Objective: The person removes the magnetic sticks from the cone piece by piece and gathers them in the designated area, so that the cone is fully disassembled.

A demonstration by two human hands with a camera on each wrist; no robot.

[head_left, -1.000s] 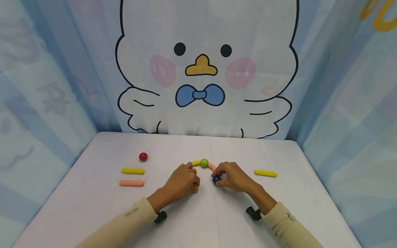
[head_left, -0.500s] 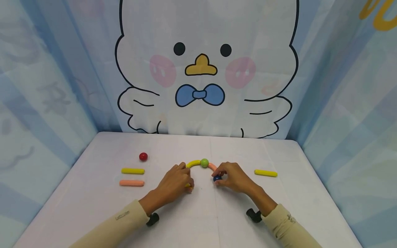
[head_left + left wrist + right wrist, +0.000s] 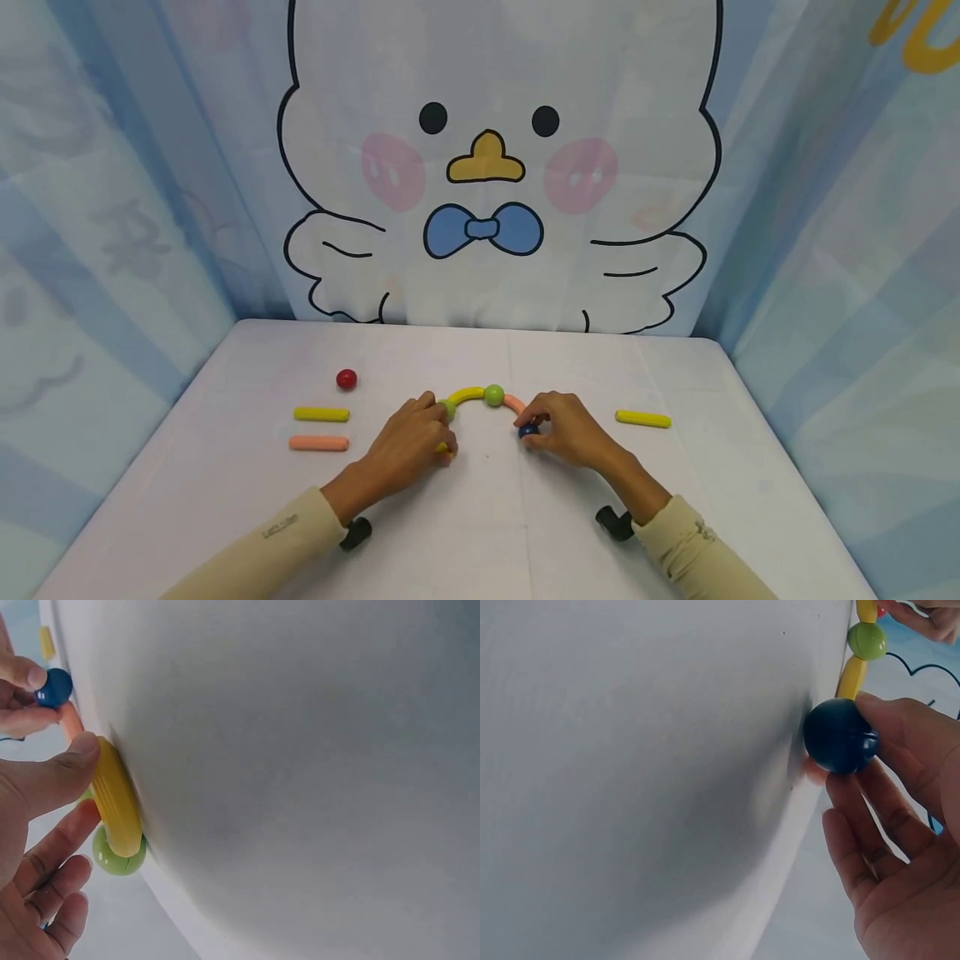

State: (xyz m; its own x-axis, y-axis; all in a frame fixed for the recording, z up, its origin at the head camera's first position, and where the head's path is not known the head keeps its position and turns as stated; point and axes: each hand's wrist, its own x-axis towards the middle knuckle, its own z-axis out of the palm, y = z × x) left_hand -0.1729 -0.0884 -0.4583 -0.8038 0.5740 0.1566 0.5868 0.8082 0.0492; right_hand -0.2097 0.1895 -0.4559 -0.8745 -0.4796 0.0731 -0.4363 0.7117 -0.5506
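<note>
Two grips | left hand point(image 3: 408, 442): fingers pinching curved yellow rod point(image 3: 118, 799) | right hand point(image 3: 567, 429): fingers pinching glossy dark-blue ball point(image 3: 840, 736), just beside curved salmon-coloured rod point(image 3: 513, 402)

Soft shadows dim the tabletop point(image 3: 645, 735) in both wrist views.

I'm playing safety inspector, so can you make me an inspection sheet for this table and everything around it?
Surface: white table, faint crease.
Job's things: green ball between curved yellow rod and curved orange rod; second green ball beside left hand.
Clutter: red ball, straight yellow rod, straight orange rod at left; another yellow rod at right.
Hands: left pinches a ridged yellow piece; right hand pinches blue ball.
Cables: nothing seen.
Surroundings: cartoon backdrop, pale blue drapes.
</note>
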